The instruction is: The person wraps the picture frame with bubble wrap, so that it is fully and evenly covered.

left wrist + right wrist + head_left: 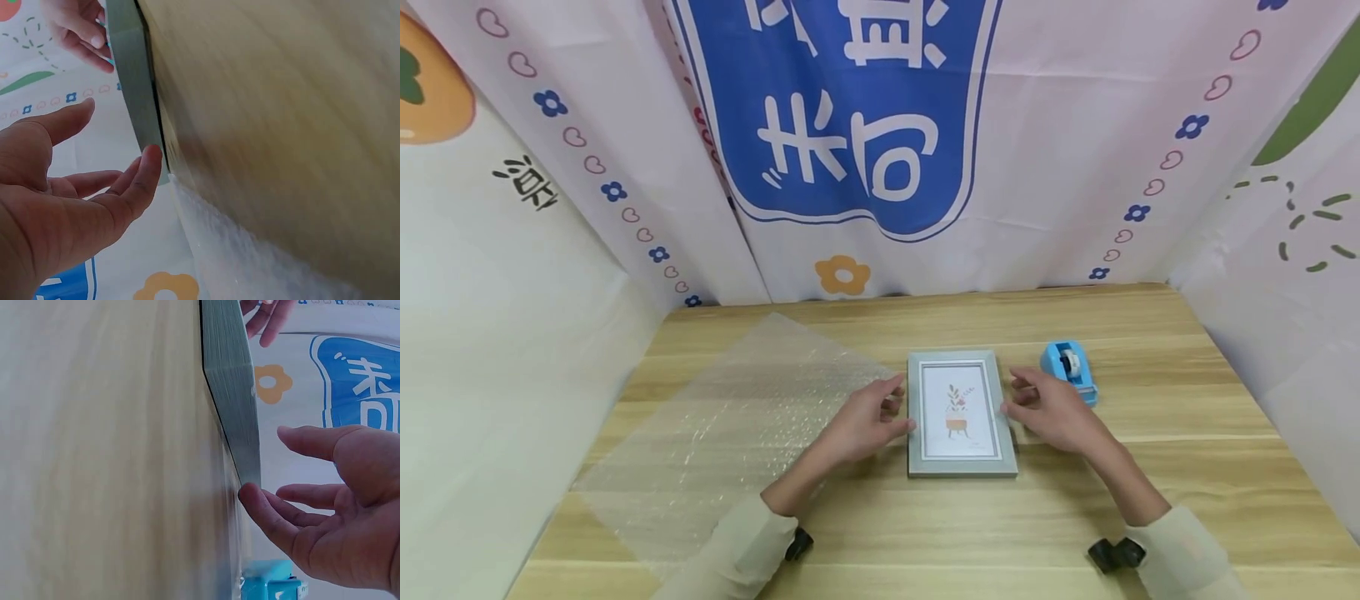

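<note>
A grey-green picture frame (914, 450) lies face up on the wooden table, a print of a potted plant (957, 417) inside it. My left hand (867, 421) is at its left side, thumb and fingers spread apart, fingertips close to the edge. On the opposite side my right hand (1051, 408) mirrors it, with fingertips right at the frame's right edge. Both wrist views show loosely bent fingers beside the frame's side wall (134, 81), nothing gripped in either palm. In the right wrist view the fingertips (251, 495) overlap the frame's far corner.
A sheet of clear bubble wrap (722, 433) lies flat at the left, partly under my left forearm. A blue tape dispenser (1078, 379) with a roll of tape stands just beyond my right hand. Printed cloth (1075, 167) hangs behind the table and along both sides.
</note>
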`<state>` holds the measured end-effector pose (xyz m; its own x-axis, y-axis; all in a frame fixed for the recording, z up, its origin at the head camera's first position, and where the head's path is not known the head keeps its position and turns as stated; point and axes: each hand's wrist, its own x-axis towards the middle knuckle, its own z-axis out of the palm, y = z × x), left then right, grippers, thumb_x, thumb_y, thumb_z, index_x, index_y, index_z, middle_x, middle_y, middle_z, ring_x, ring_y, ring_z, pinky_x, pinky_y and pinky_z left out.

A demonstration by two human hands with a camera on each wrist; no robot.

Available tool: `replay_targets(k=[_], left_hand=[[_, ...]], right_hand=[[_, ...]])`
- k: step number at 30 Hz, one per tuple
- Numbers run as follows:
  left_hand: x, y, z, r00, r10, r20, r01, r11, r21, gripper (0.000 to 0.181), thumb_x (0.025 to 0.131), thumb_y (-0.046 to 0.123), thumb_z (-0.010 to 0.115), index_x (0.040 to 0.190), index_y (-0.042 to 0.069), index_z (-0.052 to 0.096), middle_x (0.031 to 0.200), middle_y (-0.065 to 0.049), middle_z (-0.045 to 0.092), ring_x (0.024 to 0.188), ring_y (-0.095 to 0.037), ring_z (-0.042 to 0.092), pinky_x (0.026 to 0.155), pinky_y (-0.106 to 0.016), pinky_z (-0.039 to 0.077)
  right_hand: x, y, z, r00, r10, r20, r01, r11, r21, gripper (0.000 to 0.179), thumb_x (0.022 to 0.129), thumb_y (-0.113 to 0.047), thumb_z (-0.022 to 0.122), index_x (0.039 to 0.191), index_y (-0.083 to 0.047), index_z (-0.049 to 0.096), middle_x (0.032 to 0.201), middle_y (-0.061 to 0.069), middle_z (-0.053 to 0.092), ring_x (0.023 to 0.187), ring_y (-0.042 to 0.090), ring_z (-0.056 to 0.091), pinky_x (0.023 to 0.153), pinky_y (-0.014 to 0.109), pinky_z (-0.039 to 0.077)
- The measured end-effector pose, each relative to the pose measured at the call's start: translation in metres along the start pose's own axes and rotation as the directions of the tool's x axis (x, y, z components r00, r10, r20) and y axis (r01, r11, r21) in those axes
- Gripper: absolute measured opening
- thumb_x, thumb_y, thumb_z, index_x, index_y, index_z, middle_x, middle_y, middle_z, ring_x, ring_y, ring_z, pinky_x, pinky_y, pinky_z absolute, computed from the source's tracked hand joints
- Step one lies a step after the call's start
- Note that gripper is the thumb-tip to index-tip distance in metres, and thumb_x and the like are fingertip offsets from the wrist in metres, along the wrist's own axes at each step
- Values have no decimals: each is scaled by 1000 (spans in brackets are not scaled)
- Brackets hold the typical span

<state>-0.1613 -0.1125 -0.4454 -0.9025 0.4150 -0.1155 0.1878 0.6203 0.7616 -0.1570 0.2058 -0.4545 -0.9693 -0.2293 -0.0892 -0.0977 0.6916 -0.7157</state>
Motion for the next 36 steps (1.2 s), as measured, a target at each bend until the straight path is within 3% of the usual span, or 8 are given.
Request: replay_targets(k=[10, 18, 29, 36], left_hand=[[6, -2, -1, 1000, -16, 4, 16, 1000, 22, 76, 98, 19, 80, 160, -4, 44, 128, -12, 72, 112, -24, 72, 98, -42, 62], [11, -3, 3, 1000, -11, 17, 11, 1000, 23, 72, 97, 14, 80, 155, -11, 47, 118, -11, 73, 102, -19, 71, 86, -32, 63], [15, -5, 10, 1000, -19, 21, 18, 998, 54, 67, 96, 11, 81, 152, -10, 52, 110, -10, 70, 95, -15, 67, 79, -26, 59], [16, -4, 13, 999, -30, 13, 30, 999, 27, 67, 92, 3, 82, 150, -11, 53, 113, -14, 70, 94, -17, 70, 77, -26, 60]], right_hand=[[0, 1, -1, 999, -2, 38, 1, 1000, 26, 61, 103, -24, 74, 151, 7, 54, 128, 21, 74, 114, 34, 74, 91, 45, 64], [1, -4, 3, 992, 54, 114, -69, 989, 129, 61, 101, -16, 75, 153, 8, 51, 123, 20, 70, 96, 20, 73, 70, 30, 65], [1, -3, 8, 989, 83, 120, -103, 981, 167, 63, 100, -9, 74, 154, 10, 48, 124, 23, 68, 97, 21, 73, 70, 30, 66], [1, -4, 9, 988, 93, 122, -114, 978, 173, 62, 101, -8, 73, 155, 8, 48, 124, 23, 67, 102, 24, 72, 74, 32, 67]])
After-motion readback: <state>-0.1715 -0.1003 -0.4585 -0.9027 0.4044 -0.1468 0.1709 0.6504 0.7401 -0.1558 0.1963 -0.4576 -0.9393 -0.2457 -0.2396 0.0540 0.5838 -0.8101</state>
